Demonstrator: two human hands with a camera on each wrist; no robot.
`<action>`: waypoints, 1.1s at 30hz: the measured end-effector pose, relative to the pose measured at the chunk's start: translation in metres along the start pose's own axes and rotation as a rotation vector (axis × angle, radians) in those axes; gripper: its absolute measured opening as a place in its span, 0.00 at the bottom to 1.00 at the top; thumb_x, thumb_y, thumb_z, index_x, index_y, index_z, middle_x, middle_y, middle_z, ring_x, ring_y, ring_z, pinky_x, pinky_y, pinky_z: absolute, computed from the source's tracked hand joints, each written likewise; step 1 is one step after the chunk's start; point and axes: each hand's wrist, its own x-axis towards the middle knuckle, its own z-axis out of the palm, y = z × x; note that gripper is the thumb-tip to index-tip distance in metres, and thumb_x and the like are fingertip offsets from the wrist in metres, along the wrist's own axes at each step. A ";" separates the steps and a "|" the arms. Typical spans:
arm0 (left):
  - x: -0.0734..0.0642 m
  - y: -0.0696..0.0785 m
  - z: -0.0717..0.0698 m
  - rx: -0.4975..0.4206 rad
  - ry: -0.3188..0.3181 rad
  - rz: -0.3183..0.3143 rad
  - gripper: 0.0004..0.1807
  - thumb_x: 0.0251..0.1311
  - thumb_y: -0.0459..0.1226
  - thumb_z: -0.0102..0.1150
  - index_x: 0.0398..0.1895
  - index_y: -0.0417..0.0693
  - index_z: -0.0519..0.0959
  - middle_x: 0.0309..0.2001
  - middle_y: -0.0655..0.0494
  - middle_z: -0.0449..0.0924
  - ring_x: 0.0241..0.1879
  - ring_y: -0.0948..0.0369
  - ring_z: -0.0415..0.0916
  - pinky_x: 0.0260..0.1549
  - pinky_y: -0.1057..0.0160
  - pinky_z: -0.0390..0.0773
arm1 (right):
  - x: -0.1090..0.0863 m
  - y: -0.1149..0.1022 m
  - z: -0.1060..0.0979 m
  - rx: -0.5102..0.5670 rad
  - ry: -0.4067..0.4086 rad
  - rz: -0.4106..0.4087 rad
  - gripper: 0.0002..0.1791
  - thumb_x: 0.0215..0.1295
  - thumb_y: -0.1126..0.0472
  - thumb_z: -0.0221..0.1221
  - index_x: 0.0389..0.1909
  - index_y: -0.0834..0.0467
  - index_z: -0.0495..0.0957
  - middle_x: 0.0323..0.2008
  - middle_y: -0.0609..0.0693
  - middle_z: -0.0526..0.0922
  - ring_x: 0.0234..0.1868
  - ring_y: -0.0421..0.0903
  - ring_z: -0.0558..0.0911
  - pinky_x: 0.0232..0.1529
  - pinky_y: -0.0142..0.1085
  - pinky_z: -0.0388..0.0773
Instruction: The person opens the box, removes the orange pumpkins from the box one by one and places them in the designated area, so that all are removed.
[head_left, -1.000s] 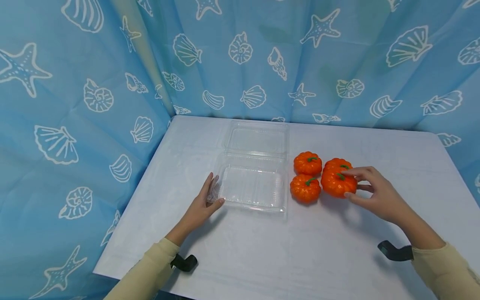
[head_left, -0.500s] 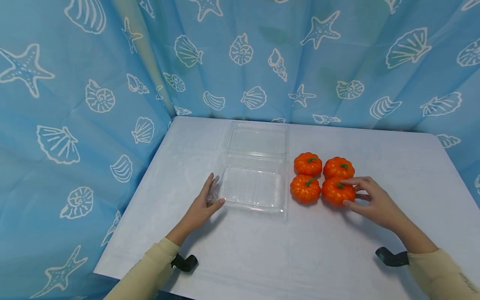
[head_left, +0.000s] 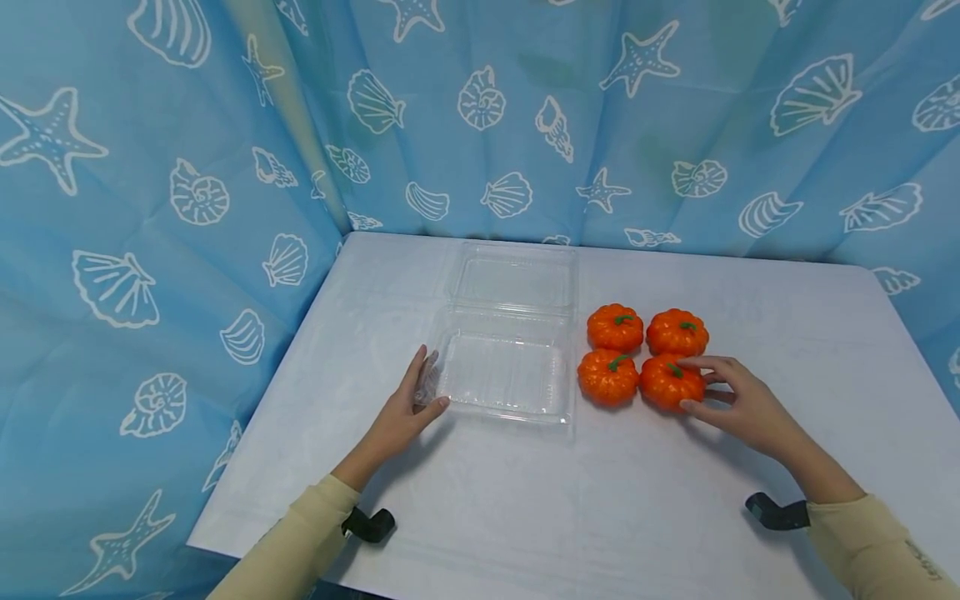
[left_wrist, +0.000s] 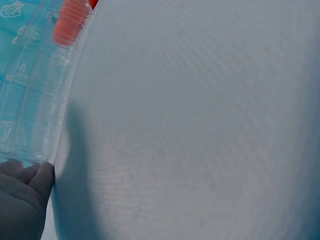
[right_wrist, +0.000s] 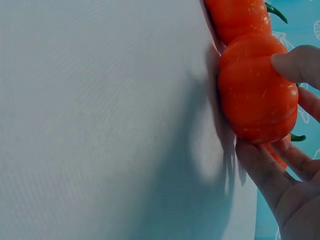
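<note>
Four-sided grouping of small orange pumpkins with green stems lies right of the container. My right hand [head_left: 738,408] grips the front right pumpkin [head_left: 663,385] from its right side, thumb in front and fingers behind. In the right wrist view, fingertips press both sides of that pumpkin [right_wrist: 255,95]. Beside it sit the front left pumpkin [head_left: 606,379], the back left pumpkin [head_left: 611,332] and the back right pumpkin [head_left: 673,335]. My left hand [head_left: 393,421] touches the left end of a clear plastic clamshell container [head_left: 498,412], fingers extended along the wall, thumb at the front corner.
The container's lid [head_left: 513,279] lies folded back, away from me. Both rest on a white-covered table [head_left: 585,508]. A blue curtain [head_left: 510,125] with shell and starfish prints hangs behind and at the left. Dark wrist mounts [head_left: 367,527] stick out from both sleeves.
My right hand has brought its pumpkin toward me and down, off its overlap with the back right one, then slightly left beside the front left one. My left hand stays put.
</note>
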 end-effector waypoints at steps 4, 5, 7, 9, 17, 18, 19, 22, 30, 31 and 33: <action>0.001 -0.001 0.000 0.000 -0.002 0.003 0.50 0.72 0.42 0.60 0.84 0.51 0.36 0.82 0.51 0.46 0.78 0.47 0.50 0.64 0.43 0.71 | 0.000 -0.002 -0.001 -0.011 -0.001 0.001 0.35 0.64 0.55 0.71 0.68 0.59 0.70 0.64 0.66 0.69 0.56 0.62 0.74 0.54 0.60 0.78; 0.002 -0.001 0.001 0.000 0.000 0.006 0.50 0.72 0.42 0.60 0.84 0.51 0.36 0.82 0.51 0.46 0.78 0.47 0.51 0.64 0.43 0.71 | 0.000 -0.002 -0.001 -0.015 0.000 0.003 0.35 0.64 0.55 0.71 0.69 0.59 0.70 0.65 0.66 0.69 0.56 0.62 0.74 0.53 0.60 0.78; 0.002 0.000 0.001 -0.003 0.003 0.009 0.50 0.72 0.42 0.60 0.84 0.51 0.36 0.82 0.51 0.47 0.78 0.47 0.51 0.64 0.43 0.71 | -0.001 -0.002 -0.001 -0.021 0.005 0.007 0.36 0.63 0.55 0.71 0.69 0.59 0.69 0.65 0.66 0.69 0.56 0.61 0.75 0.52 0.58 0.80; 0.003 -0.001 0.001 -0.003 0.004 0.014 0.50 0.72 0.42 0.60 0.84 0.50 0.36 0.82 0.50 0.47 0.78 0.46 0.50 0.65 0.43 0.71 | -0.001 -0.002 -0.001 -0.019 0.007 0.015 0.37 0.63 0.54 0.71 0.70 0.59 0.68 0.65 0.65 0.69 0.56 0.60 0.74 0.51 0.53 0.83; 0.003 -0.002 0.001 -0.011 -0.003 0.017 0.51 0.72 0.43 0.60 0.84 0.51 0.34 0.82 0.52 0.47 0.78 0.48 0.49 0.66 0.43 0.69 | -0.004 -0.005 -0.002 -0.009 0.014 0.025 0.39 0.63 0.53 0.71 0.71 0.59 0.67 0.65 0.65 0.68 0.55 0.59 0.74 0.45 0.26 0.80; 0.003 -0.003 0.001 -0.014 -0.004 0.017 0.51 0.72 0.43 0.60 0.84 0.51 0.34 0.82 0.53 0.47 0.79 0.49 0.48 0.66 0.42 0.68 | -0.004 -0.006 -0.002 -0.011 0.013 0.026 0.39 0.63 0.53 0.71 0.71 0.59 0.67 0.66 0.66 0.68 0.55 0.59 0.74 0.46 0.30 0.82; 0.003 -0.003 0.001 -0.017 -0.005 0.019 0.51 0.72 0.43 0.60 0.84 0.51 0.34 0.82 0.53 0.46 0.79 0.49 0.48 0.67 0.42 0.68 | -0.004 -0.006 -0.002 -0.014 0.014 0.026 0.39 0.64 0.52 0.71 0.72 0.59 0.68 0.66 0.66 0.68 0.55 0.59 0.74 0.47 0.35 0.84; 0.002 -0.003 0.000 -0.029 -0.009 0.021 0.52 0.72 0.43 0.60 0.83 0.50 0.33 0.82 0.53 0.46 0.79 0.50 0.47 0.68 0.42 0.66 | -0.006 -0.006 -0.002 -0.031 0.024 0.022 0.38 0.64 0.51 0.71 0.72 0.58 0.68 0.67 0.66 0.67 0.56 0.61 0.75 0.48 0.50 0.85; 0.001 -0.004 -0.009 -0.119 0.031 0.046 0.40 0.79 0.39 0.46 0.83 0.43 0.36 0.81 0.45 0.47 0.79 0.48 0.46 0.75 0.44 0.50 | -0.009 -0.004 -0.008 -0.056 0.070 -0.021 0.36 0.64 0.53 0.70 0.71 0.58 0.71 0.66 0.64 0.69 0.55 0.61 0.77 0.47 0.56 0.83; 0.001 -0.004 -0.011 -0.127 0.048 0.049 0.38 0.80 0.39 0.44 0.83 0.43 0.38 0.81 0.46 0.48 0.79 0.48 0.47 0.75 0.45 0.51 | -0.008 -0.004 -0.010 -0.061 0.072 -0.019 0.35 0.65 0.52 0.69 0.71 0.58 0.71 0.66 0.64 0.69 0.56 0.62 0.77 0.48 0.57 0.82; 0.002 -0.003 -0.016 -0.124 0.095 0.066 0.34 0.80 0.37 0.43 0.82 0.42 0.45 0.80 0.46 0.53 0.78 0.49 0.52 0.75 0.47 0.53 | -0.008 -0.005 -0.014 -0.069 0.076 -0.007 0.34 0.67 0.52 0.67 0.71 0.59 0.70 0.66 0.65 0.69 0.57 0.63 0.76 0.49 0.60 0.80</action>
